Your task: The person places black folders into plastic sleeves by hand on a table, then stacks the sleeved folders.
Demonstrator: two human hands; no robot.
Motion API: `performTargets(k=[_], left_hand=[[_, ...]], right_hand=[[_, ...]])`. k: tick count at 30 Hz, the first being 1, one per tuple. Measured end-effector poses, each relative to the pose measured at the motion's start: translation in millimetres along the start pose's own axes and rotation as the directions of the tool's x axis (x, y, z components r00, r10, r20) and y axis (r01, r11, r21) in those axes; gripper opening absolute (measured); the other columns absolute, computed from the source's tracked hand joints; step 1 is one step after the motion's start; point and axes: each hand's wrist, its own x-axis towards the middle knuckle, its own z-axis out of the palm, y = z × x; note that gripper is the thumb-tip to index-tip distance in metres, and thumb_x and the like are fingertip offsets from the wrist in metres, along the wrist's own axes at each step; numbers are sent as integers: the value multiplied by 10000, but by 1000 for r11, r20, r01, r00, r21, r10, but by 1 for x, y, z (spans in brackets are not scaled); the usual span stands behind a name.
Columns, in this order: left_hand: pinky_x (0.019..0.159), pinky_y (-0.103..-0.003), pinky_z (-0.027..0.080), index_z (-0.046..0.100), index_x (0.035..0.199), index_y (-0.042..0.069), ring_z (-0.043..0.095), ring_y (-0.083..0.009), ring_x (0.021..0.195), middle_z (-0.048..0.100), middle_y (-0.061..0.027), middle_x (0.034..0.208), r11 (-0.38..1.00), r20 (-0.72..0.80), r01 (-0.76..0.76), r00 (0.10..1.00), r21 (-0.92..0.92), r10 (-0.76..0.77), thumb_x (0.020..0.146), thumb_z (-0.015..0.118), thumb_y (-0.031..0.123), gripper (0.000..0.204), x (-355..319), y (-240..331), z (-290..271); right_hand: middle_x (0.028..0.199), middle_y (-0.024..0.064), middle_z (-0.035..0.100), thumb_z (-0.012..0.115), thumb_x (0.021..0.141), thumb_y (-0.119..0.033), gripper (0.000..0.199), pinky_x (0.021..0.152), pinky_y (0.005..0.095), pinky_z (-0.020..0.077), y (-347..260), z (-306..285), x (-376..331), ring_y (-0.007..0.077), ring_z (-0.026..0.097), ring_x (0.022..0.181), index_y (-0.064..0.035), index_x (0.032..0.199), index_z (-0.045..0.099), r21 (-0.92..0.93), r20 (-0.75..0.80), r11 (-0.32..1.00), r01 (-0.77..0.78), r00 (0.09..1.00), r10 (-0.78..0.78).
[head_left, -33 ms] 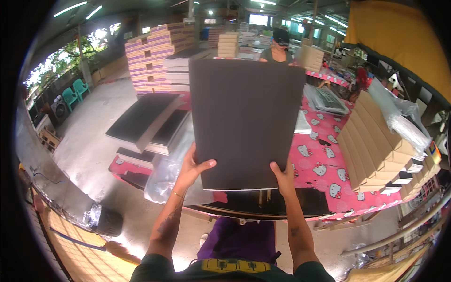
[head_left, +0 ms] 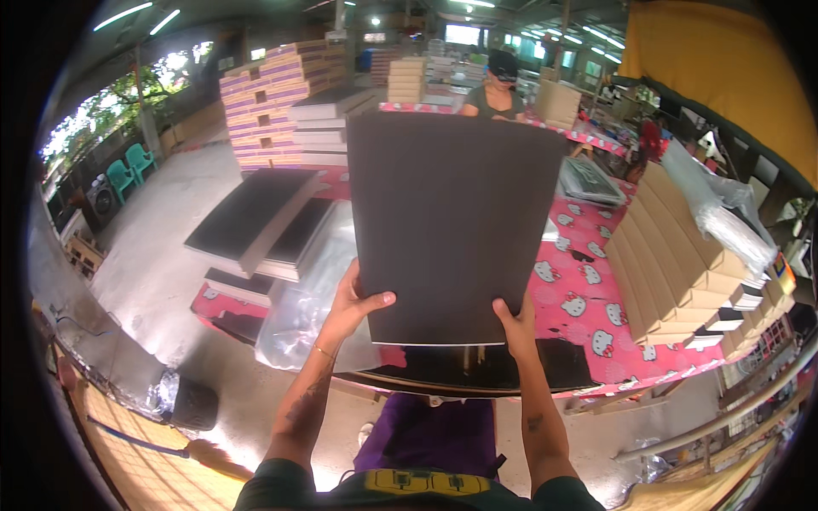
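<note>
Left hand (head_left: 354,304) and right hand (head_left: 514,326) each pinch a lower corner of the dark board (head_left: 452,226), held upright above the pink table (head_left: 588,298); not yet laid down, dark stacks (head_left: 256,221) waiting left.

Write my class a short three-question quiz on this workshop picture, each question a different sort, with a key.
1. True or false: both hands grip the dark board at its lower edge.
2. Multiple choice: the tan box stack stands A) to the person's left, B) to the person's right, C) under the board.
3. Fill in: the table wears a ____ patterned cloth.

Key
1. True: the left hand and right hand each hold a lower corner.
2. B
3. Pink
</note>
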Motion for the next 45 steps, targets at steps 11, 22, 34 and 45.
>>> performTargets(k=[11, 22, 34, 45], left_hand=[[953, -336, 408, 403, 1275, 11, 506, -202, 1091, 525, -114, 1158, 969, -54, 111, 991, -219, -126, 784, 688, 88, 573, 5, -53, 78], [953, -328, 394, 410, 1294, -24, 499, -193, 1111, 538, -117, 1199, 999, 21, 19, 1000, 44, -20, 840, 695, 343, 649, -15, -80, 56], [783, -330, 491, 552, 1072, -40, 622, -201, 851, 662, -138, 917, 908, -193, -212, 936, 362, 295, 776, 725, 199, 419, -5, -31, 73], [579, -451, 472, 509, 871, -50, 588, -444, 650, 607, -251, 727, 420, -23, -147, 928, 895, 372, 669, 806, 431, 600, -14, 97, 91]], right_hand=[[1322, 128, 433, 722, 812, -257, 780, 1031, 356, 324, 13, -49, -25, 239, 413, 1223, -4, 1405, 284, -21, -188, 999, -38, 982, 33], [1251, 125, 505, 720, 816, -298, 731, 994, 345, 364, 13, -61, -40, 215, 470, 1163, 13, 1365, 350, -72, -142, 997, -8, 990, -2], [1124, 135, 596, 626, 882, -289, 489, 936, 353, 406, 39, -38, -24, 214, 541, 1041, 56, 1209, 508, -194, -328, 970, 146, 922, -204], [1185, 168, 544, 439, 947, -503, 654, 968, 325, 399, 84, 48, -40, 226, 526, 1082, 95, 1206, 479, 437, -483, 894, 96, 864, 144]])
